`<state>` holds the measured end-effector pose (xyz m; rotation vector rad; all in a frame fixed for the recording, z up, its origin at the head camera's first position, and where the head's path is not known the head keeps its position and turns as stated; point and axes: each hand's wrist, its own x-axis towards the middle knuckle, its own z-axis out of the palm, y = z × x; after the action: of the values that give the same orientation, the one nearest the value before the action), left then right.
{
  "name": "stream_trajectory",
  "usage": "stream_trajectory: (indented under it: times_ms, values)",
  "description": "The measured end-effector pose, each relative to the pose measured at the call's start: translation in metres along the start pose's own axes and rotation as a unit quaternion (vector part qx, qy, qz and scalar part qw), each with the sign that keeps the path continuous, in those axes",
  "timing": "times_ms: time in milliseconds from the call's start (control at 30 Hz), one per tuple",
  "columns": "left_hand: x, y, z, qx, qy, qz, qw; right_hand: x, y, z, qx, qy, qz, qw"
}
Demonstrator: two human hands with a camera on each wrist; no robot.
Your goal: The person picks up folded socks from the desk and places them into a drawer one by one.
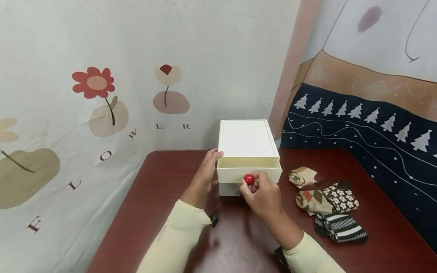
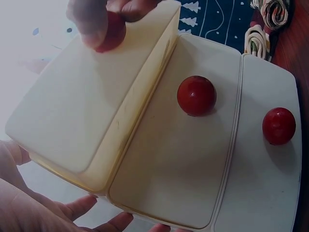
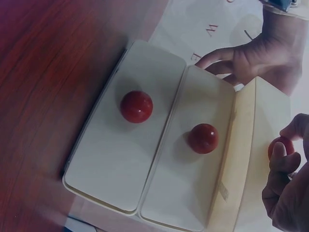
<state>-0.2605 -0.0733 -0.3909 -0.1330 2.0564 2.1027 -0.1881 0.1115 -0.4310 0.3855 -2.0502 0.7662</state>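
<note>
A white drawer box [image 1: 247, 138] stands on the table, with three drawers one above another. Its top drawer [image 1: 228, 175] is pulled partway out, while the middle drawer [image 2: 159, 159] and bottom drawer [image 3: 104, 179] sit flush in the box. My right hand [image 1: 267, 195] pinches the round red knob [image 1: 249, 179] of the top drawer between thumb and fingers. Against the box's left side rests my left hand [image 1: 206, 170], its fingers spread along the wall. Similar red knobs show on the middle drawer [image 3: 203, 138] and bottom one. The drawer's inside is mostly hidden.
Right of the box, several rolled or folded socks lie on the dark red table [image 1: 164, 189]: a cream one [image 1: 302, 177], an argyle one [image 1: 314, 201], a floral one [image 1: 341, 198] and a striped one [image 1: 341, 227]. Printed cloth [image 1: 205, 57] hangs behind the table.
</note>
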Motion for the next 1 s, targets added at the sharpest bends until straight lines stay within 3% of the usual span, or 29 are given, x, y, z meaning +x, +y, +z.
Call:
stream_trajectory:
  times_ms: [300, 667, 1000]
  values:
    - [0.001, -0.001, -0.002, 0.01, -0.007, 0.004, 0.9999, -0.009, -0.007, -0.011, -0.013, 0.008, -0.029, 0.999]
    - [0.002, -0.006, -0.005, 0.004, -0.021, 0.021, 0.9995, -0.018, -0.012, -0.018, -0.016, 0.006, -0.031, 0.999]
    - [0.004, -0.004, -0.006, 0.004, -0.022, 0.006, 0.9997, -0.019, -0.012, -0.021, -0.033, 0.007, -0.047, 0.998]
